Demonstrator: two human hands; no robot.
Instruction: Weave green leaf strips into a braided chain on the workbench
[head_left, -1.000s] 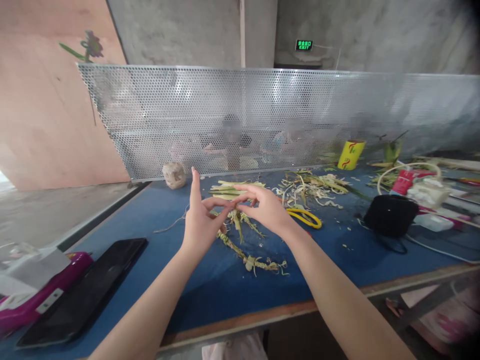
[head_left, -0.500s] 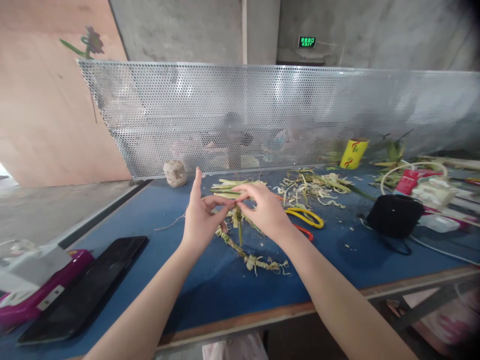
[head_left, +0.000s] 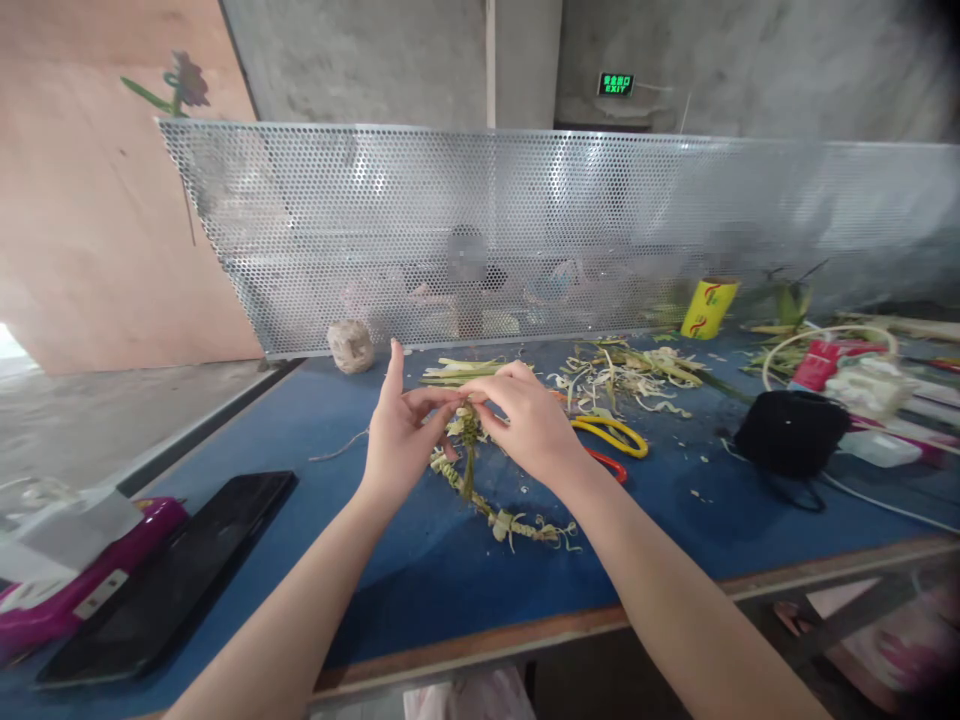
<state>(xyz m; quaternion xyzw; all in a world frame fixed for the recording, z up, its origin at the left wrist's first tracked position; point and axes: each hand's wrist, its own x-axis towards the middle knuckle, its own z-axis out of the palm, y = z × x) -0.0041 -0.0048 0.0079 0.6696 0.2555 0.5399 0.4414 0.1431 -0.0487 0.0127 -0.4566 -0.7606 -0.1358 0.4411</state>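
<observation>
My left hand [head_left: 401, 435] and my right hand [head_left: 525, 420] meet above the blue table [head_left: 420, 570], both pinching the top of a plaited green leaf strand [head_left: 469, 450]. The strand hangs from my fingers and trails along the table toward me, ending in a frayed knot [head_left: 517, 525]. My left index finger points straight up while its thumb and other fingers pinch. My right fingers curl round the strand's upper end.
Leaf strips and trimmings [head_left: 622, 370] lie behind my hands, with yellow-handled scissors [head_left: 611, 432] to the right. A black pouch [head_left: 787, 432], a yellow can [head_left: 707, 307], a twine ball [head_left: 350, 345], a black tablet [head_left: 172, 580] and a perforated metal screen [head_left: 525, 220] surround the spot. People sit behind the screen.
My hands have drawn slightly closer together and dropped a little. The strand now hangs straighter between my fingers. The camera shifted slightly.
</observation>
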